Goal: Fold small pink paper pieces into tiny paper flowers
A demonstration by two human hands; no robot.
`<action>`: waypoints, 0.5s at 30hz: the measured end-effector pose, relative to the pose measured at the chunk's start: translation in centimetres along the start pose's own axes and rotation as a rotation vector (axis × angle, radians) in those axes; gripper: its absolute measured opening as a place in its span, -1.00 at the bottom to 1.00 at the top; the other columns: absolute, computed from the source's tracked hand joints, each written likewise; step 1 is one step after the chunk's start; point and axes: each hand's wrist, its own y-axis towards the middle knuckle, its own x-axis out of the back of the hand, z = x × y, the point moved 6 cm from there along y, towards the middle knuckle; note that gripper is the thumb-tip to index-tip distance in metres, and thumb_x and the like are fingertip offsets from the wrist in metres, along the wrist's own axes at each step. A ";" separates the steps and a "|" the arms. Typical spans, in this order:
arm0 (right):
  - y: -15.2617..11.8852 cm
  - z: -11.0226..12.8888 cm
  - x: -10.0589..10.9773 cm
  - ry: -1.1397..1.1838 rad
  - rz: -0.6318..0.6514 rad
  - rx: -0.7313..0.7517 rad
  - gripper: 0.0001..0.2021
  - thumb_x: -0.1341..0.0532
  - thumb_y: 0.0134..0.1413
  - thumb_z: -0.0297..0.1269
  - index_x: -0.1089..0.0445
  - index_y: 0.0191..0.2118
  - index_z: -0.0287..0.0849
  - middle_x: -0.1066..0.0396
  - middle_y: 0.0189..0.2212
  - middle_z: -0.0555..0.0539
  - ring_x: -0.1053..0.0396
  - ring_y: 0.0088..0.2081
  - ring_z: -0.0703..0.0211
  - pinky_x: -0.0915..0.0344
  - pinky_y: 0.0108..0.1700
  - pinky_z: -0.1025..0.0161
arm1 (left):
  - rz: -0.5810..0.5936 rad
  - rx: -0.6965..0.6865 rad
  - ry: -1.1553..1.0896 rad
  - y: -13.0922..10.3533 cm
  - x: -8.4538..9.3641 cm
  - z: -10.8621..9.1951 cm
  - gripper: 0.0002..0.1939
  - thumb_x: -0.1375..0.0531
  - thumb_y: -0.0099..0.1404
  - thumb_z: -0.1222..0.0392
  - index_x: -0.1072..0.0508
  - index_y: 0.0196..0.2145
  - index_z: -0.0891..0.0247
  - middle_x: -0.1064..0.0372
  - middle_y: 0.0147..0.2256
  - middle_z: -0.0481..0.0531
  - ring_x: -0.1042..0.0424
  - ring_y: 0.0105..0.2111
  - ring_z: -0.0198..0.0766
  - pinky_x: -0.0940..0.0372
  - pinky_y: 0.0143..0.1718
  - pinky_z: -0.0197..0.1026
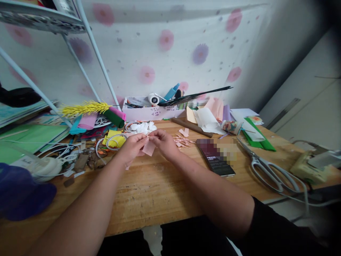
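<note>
Both hands meet over the middle of the wooden table, their fingertips nearly touching. My left hand [133, 147] pinches a piece of pale pink paper [149, 148] from the left. From the right, my right hand [163, 144] has thumb and forefinger closed on the top edge of the same paper, which hangs down between the hands. Just behind them lie white crumpled petals [143, 127]. A pile of thin pink paper strips [184, 141] sits to the right of my right hand.
A phone [213, 156] and large grey-handled scissors [269, 170] lie to the right. Cables and a yellow roll [114, 139] clutter the left. Behind stands a white box [154, 113] of tools, beside a brown roll [191, 127] and loose papers. A shelf frame [98, 51] rises at the left.
</note>
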 end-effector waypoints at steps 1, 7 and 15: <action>0.0 0.0 0.0 -0.005 -0.001 -0.001 -0.90 -0.11 -0.10 -0.28 -0.29 -0.43 -0.19 -0.26 -0.52 0.05 -0.19 -0.47 0.34 -0.13 -0.43 0.39 | -0.002 -0.007 -0.005 0.0 0.0 -0.1 -0.76 -0.12 0.04 0.02 -0.34 -0.40 0.23 -0.26 -0.51 -0.08 -0.27 -0.51 -0.37 -0.16 -0.56 -0.35; -0.1 0.4 -0.2 -0.063 0.000 0.048 -0.89 -0.12 -0.10 -0.28 -0.33 -0.42 -0.19 -0.29 -0.49 0.03 -0.21 -0.44 0.32 -0.14 -0.38 0.37 | -0.015 -0.043 -0.079 0.2 0.0 -0.2 -0.85 -0.13 0.01 0.12 -0.27 -0.53 0.25 -0.13 -0.65 -0.15 -0.13 -0.66 -0.43 -0.04 -0.65 -0.40; 0.1 0.2 -0.1 -0.105 -0.009 0.009 -0.91 -0.13 -0.14 -0.33 -0.32 -0.46 -0.22 -0.28 -0.55 0.05 -0.18 -0.51 0.37 -0.14 -0.43 0.39 | -0.037 -0.002 -0.015 0.2 0.1 0.0 -0.84 -0.13 0.01 0.16 -0.22 -0.56 0.27 -0.16 -0.64 -0.16 -0.16 -0.63 -0.43 -0.09 -0.61 -0.39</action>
